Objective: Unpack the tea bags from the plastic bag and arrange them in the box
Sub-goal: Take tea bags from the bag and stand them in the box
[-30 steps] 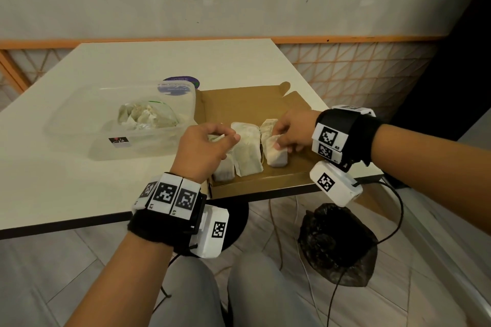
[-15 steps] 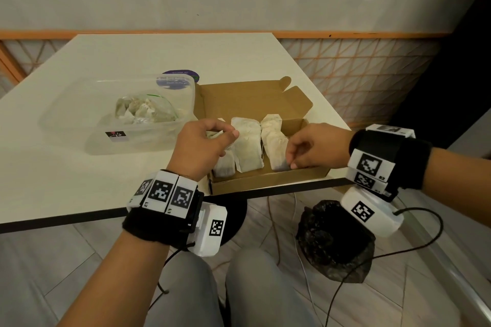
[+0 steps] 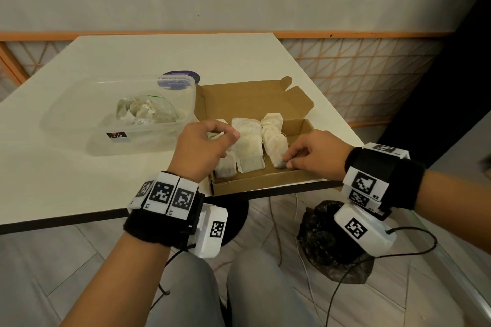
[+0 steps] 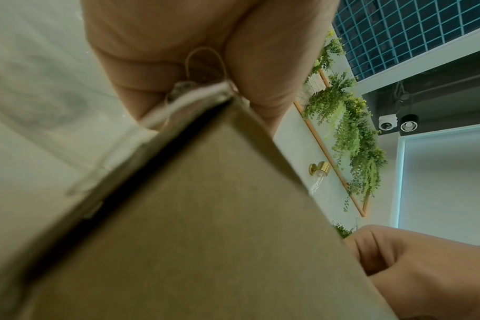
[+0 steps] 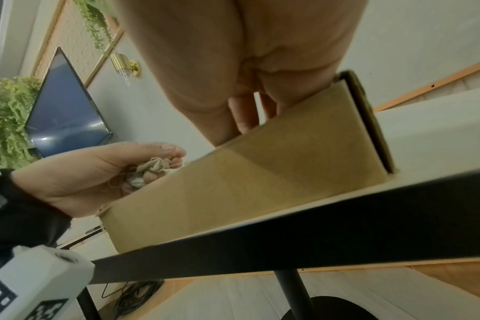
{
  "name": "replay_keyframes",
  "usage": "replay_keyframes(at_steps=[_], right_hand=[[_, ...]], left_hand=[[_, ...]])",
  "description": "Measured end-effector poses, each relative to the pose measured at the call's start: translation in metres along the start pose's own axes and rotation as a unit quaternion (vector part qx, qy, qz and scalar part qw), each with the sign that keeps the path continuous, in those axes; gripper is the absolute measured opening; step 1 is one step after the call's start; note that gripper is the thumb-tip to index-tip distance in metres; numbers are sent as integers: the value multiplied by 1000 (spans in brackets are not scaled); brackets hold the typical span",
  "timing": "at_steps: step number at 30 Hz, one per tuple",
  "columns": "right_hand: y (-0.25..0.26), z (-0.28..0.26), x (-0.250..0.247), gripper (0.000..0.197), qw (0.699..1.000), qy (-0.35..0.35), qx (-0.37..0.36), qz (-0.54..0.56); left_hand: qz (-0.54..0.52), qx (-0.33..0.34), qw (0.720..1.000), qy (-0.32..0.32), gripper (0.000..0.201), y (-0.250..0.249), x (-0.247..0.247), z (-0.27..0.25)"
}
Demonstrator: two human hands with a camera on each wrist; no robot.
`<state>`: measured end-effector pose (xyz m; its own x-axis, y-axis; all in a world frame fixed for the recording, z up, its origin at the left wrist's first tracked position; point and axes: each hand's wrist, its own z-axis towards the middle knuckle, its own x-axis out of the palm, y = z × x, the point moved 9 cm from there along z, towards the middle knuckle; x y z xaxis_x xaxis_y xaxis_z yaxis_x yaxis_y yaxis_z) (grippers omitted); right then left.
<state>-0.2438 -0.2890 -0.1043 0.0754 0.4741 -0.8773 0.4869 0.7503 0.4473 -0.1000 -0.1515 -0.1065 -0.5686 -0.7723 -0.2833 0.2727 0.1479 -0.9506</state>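
My left hand (image 3: 202,146) hangs over the near left corner of the cardboard box (image 3: 265,180), fingers curled around a crumpled tea bag and its string (image 5: 151,171); the right wrist view shows the bundle pinched between thumb and fingertips. My right hand (image 3: 316,156) rests at the near right edge of the box, fingers curled, its fingertips (image 3: 288,163) pinching the near end of the rightmost tea bag (image 3: 273,138). Inside the box, the tea bags lie side by side in a row: a middle tea bag (image 3: 248,146) just left of the rightmost one, and another tea bag (image 3: 225,167) partly hidden under my left hand. The box sits open at the near edge of the desk (image 3: 79,175), its lid flap (image 3: 249,101) folded back. Just left of the box stands a clear plastic container (image 3: 111,125), and in it lies the plastic bag (image 3: 146,110) with more tea bags bunched inside.
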Motion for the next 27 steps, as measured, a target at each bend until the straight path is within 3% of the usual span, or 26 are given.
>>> replay_keyframes(at_steps=[13,21,23,25,27], right_hand=[[-5,-3,-3,25,998,-34,9,58],[-1,-4,6,30,1000,-12,1,8],[-3,-4,0,33,999,-33,4,17],[-1,-5,-16,32,992,-97,-4,75],[11,-8,-28,29,975,-145,-43,163]], left_hand=[[-7,-1,1000,4,8,1,0,0],[6,-2,1000,1,8,0,-1,-1],[1,-3,1000,-13,14,-2,-4,-1],[-65,-43,997,-24,27,0,-5,1],[-203,-127,971,12,33,5,6,1]])
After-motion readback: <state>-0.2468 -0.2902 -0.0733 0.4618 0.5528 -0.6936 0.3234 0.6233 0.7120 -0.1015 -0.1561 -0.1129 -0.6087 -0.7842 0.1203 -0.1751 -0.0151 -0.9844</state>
